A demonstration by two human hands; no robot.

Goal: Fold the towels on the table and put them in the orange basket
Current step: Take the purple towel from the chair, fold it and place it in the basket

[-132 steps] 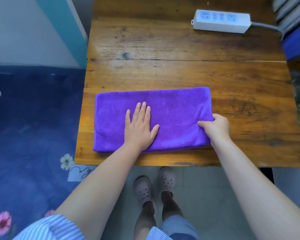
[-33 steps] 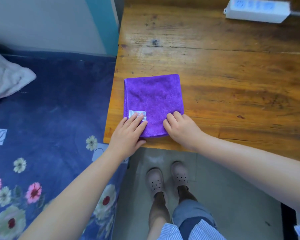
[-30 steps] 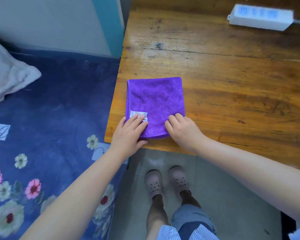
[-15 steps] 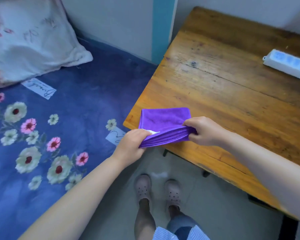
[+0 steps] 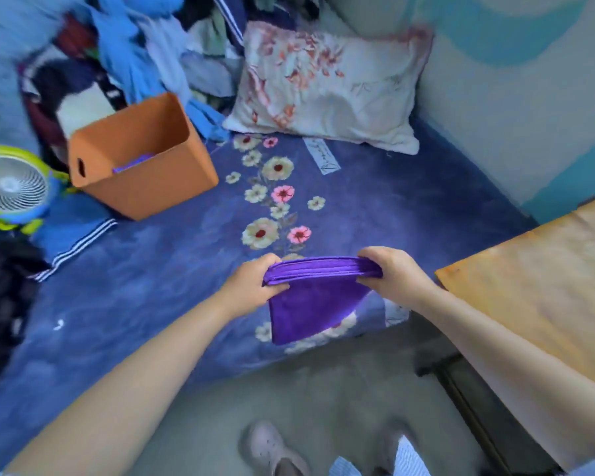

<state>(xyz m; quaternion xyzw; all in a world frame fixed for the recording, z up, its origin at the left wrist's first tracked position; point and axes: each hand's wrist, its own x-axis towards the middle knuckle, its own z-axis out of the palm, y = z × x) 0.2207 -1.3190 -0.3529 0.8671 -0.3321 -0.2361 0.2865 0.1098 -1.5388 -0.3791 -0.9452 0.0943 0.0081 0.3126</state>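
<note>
I hold a folded purple towel (image 5: 315, 304) in the air over the edge of a blue flowered bed. My left hand (image 5: 255, 281) pinches its left top corner and my right hand (image 5: 390, 271) grips its right top corner, so the towel hangs down between them. The orange basket (image 5: 141, 156) stands on the bed at the far left, well beyond my left hand. A bit of purple cloth (image 5: 133, 163) shows inside it.
The wooden table (image 5: 543, 293) is at the right edge. A flowered pillow (image 5: 327, 87) lies at the head of the bed, a heap of clothes (image 5: 145, 46) behind the basket, and a small fan (image 5: 12, 187) to the basket's left. My feet stand on the grey floor below.
I lifted the folded towel off the table with both hands and turned left. It now hangs over the bed, and the basket has come into view.
</note>
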